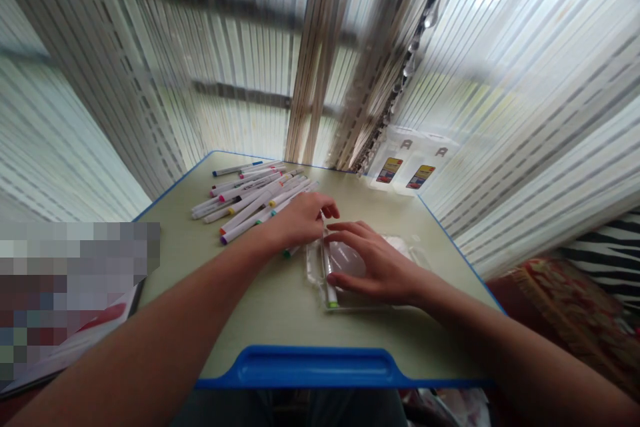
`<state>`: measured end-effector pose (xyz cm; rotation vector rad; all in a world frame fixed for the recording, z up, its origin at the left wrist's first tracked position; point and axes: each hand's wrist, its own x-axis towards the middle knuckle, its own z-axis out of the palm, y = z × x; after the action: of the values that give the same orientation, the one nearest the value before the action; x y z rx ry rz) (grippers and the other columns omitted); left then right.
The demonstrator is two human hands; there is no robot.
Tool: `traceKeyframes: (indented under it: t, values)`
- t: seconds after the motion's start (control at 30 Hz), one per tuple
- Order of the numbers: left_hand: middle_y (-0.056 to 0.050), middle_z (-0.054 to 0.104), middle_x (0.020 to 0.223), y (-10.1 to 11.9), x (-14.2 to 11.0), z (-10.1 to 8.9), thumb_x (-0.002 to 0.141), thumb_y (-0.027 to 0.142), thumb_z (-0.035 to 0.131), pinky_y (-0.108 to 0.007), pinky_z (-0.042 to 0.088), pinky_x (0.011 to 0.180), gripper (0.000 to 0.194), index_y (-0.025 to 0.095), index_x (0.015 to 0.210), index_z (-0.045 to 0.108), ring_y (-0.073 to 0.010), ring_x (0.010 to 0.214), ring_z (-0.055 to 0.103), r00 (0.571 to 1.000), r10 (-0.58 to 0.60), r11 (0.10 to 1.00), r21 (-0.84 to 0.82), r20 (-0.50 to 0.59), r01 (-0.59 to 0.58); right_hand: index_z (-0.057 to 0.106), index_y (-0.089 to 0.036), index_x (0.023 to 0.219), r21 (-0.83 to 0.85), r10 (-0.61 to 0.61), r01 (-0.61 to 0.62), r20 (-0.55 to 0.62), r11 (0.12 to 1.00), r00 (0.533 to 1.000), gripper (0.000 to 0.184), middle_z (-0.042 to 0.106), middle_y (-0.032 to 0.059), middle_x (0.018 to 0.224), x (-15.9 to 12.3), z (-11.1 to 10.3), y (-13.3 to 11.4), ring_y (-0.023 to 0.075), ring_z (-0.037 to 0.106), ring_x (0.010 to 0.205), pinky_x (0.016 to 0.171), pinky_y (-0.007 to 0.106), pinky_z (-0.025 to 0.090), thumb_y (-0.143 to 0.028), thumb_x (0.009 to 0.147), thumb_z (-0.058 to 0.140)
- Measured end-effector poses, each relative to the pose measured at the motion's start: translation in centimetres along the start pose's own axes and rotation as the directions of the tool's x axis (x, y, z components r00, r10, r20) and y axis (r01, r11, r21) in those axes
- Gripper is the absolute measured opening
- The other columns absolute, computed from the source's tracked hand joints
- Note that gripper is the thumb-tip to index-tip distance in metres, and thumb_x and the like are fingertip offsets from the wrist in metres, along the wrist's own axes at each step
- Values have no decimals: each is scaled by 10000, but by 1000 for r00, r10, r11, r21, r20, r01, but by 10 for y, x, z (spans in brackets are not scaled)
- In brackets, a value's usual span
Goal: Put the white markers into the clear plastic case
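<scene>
A white marker with a light green end [332,300] lies along the left side of a clear plastic case [314,260] on the table. Over the case, my right hand [375,263] is open, fingers stretched to the left and apart. Its thumb tip is at the marker's side; whether it presses on it I cannot tell. At the far left corner of the case, my left hand [303,217] is open with loosely bent fingers, close to the marker's far end. Just left of it, many white markers with coloured ends [255,203] lie in a loose pile, partly hidden by this hand.
Two clear packages with colourful labels [405,173] stand at the table's back right edge. The pale green table [280,327] has a blue rim and a blue front trough [315,365]. String curtains [250,47] hang behind. A patterned cloth [555,313] lies at right.
</scene>
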<state>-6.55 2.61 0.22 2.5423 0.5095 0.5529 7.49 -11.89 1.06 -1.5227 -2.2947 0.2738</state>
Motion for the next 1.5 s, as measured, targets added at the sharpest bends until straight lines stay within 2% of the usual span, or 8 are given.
traceKeyframes:
  t: [0.2, 0.37, 0.67, 1.1, 1.3, 1.43, 1.5]
  values:
    - [-56, 726, 886, -2, 1, 1, 670, 10, 485, -245, 496, 720, 378, 132, 941, 719, -152, 776, 645, 1000, -5, 1000, 0, -10, 5, 443, -141, 1380, -6, 4, -4, 43, 1000, 999, 701, 499, 150, 1373, 0, 1, -1, 291, 425, 1243, 1075, 460, 341, -470, 801, 661]
    - [-52, 722, 887, -2, 0, 1, 661, 3, 473, -239, 495, 728, 400, 131, 951, 717, -146, 775, 639, 1000, -10, 1000, -5, -6, 10, 445, -162, 1380, 2, 7, -7, 72, 1000, 997, 743, 488, 146, 1377, 1, -1, -2, 297, 426, 1235, 1067, 476, 344, -537, 778, 665]
    - [-33, 714, 842, 0, 1, 1, 664, 8, 482, -238, 497, 733, 384, 150, 926, 725, -145, 762, 634, 1000, -13, 1000, 10, -12, 14, 456, -193, 1370, 42, -41, 39, 56, 998, 998, 706, 509, 126, 1352, 1, -1, 0, 298, 422, 1248, 1069, 486, 344, -512, 781, 679]
    - [-38, 712, 846, -1, 1, 1, 660, 10, 493, -236, 494, 713, 386, 144, 936, 727, -142, 743, 623, 1000, -8, 1000, -11, -14, 8, 469, -183, 1354, 47, -36, 34, 51, 998, 998, 721, 510, 129, 1353, 1, -1, -2, 284, 416, 1259, 1080, 470, 334, -533, 764, 691]
    - [-42, 720, 849, 0, 0, 1, 642, 10, 499, -239, 486, 683, 383, 143, 917, 730, -146, 743, 628, 1000, -12, 1000, -22, -17, 12, 504, -177, 1329, 38, -14, 12, 45, 999, 999, 686, 495, 157, 1345, -1, 1, -2, 306, 423, 1246, 1059, 503, 352, -525, 767, 688]
    - [-29, 725, 820, 1, 1, -2, 639, 21, 499, -228, 480, 640, 367, 150, 894, 730, -135, 702, 621, 997, -44, 997, -69, -58, 40, 544, -175, 1292, 55, -22, 22, 8, 998, 1000, 610, 497, 161, 1333, -2, 1, -4, 302, 440, 1237, 1056, 494, 362, -492, 788, 677]
    - [-30, 725, 820, 1, 1, -5, 665, 44, 508, -231, 485, 644, 332, 149, 893, 725, -130, 688, 618, 991, -78, 994, -82, -112, 69, 568, -178, 1267, 71, -21, 24, -51, 997, 999, 532, 530, 155, 1296, -2, 1, -5, 285, 475, 1209, 1038, 471, 388, -458, 822, 651]
